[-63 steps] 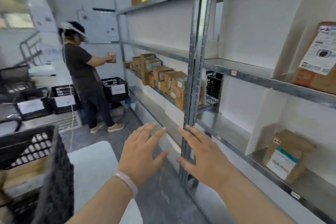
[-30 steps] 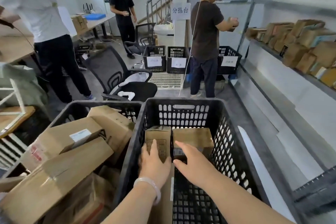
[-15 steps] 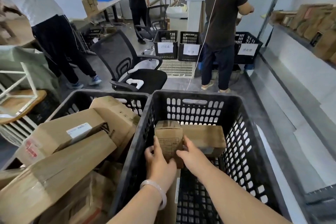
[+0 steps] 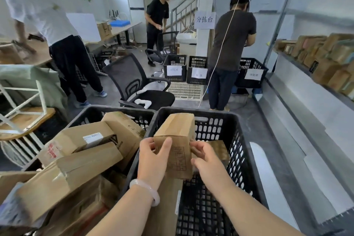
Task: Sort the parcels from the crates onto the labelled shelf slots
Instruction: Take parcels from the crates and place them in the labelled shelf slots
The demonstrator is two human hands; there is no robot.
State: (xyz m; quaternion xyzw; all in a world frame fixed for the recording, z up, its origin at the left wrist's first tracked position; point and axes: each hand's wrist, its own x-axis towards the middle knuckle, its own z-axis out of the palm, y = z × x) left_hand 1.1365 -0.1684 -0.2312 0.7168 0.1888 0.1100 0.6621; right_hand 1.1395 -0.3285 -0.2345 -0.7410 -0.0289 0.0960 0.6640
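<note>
Busy sorting room: office chair (image 4: 138,86), other people working, a shelf (image 4: 291,63) of parcels on your right. Two black crates sit before you, the left crate (image 4: 90,110) heaped with cartons. Half a second ago the small box (image 4: 174,147) sat low in the right crate (image 4: 243,159); now it's up past the rim. Your left hand (image 4: 153,159) wraps its left side and your right hand (image 4: 206,161) pinches the right edge. Another parcel (image 4: 220,149) is left inside. Pick done; the shelf slot likely comes next.
</note>
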